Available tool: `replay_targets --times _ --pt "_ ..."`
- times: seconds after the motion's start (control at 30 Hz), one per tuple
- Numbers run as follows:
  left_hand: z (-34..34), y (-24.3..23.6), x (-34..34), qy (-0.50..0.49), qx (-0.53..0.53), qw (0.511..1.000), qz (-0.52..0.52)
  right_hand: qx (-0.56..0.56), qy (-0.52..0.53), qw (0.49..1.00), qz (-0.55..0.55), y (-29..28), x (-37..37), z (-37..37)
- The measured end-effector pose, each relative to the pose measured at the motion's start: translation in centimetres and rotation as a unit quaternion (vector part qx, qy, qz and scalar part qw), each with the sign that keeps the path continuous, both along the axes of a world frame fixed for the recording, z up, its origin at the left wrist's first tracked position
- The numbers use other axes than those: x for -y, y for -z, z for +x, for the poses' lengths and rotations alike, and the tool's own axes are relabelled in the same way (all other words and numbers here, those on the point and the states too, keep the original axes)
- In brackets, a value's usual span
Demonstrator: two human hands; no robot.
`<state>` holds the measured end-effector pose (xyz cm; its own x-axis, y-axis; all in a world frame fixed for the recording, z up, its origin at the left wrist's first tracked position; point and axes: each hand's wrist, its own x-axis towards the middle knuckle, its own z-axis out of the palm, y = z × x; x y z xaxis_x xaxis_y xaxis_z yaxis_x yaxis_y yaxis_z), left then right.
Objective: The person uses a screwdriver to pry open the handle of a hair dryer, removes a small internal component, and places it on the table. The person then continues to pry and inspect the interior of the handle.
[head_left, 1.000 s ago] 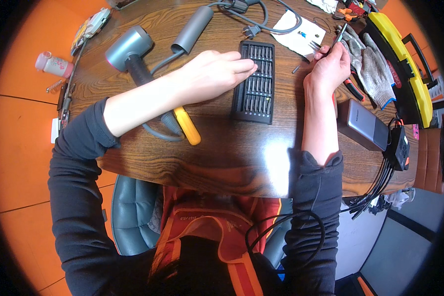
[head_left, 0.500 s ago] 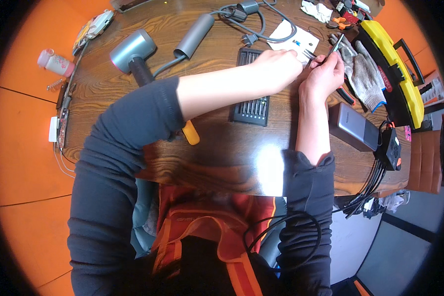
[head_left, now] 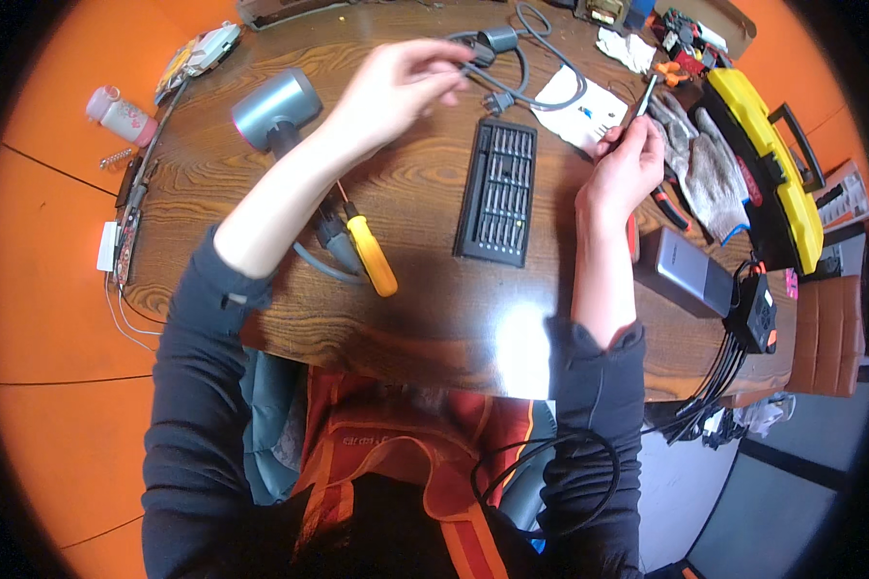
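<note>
Right hand [head_left: 624,172] — grip closed on a slim tool [head_left: 650,93]; left hand [head_left: 381,101] (loosely open).

You're in what looks like a small repair workshop — your wooden table [head_left: 425,314] carries a bit tray [head_left: 497,193], a yellow-handled screwdriver [head_left: 373,257], work gloves [head_left: 716,179] and a yellow-and-black toolbox [head_left: 775,169] — plus a hair dryer [head_left: 275,106].
</note>
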<state>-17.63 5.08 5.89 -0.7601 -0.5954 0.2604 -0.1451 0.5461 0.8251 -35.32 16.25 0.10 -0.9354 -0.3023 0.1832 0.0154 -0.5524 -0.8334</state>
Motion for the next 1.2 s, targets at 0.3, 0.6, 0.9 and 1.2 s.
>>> replay_targets --times 0.3,0.6,0.9,1.2 --pt "5.6 2.4 -1.0 -0.061 -0.238 0.958 0.15 -0.577 0.027 0.806 0.13 -1.5 -0.8 8.6" --pt "5.6 3.2 -1.1 -0.069 -0.189 0.978 0.06 -0.594 -0.005 0.788 0.165 -1.9 -1.5 9.2" --pt "5.1 3.7 -1.1 -0.074 -0.211 0.972 0.067 -0.599 0.002 0.787 0.149 -1.8 -1.3 9.1" --pt "5.3 3.8 -0.4 -0.018 -0.302 0.918 0.255 -0.582 -0.043 0.797 0.158 -1.6 -0.9 9.4"
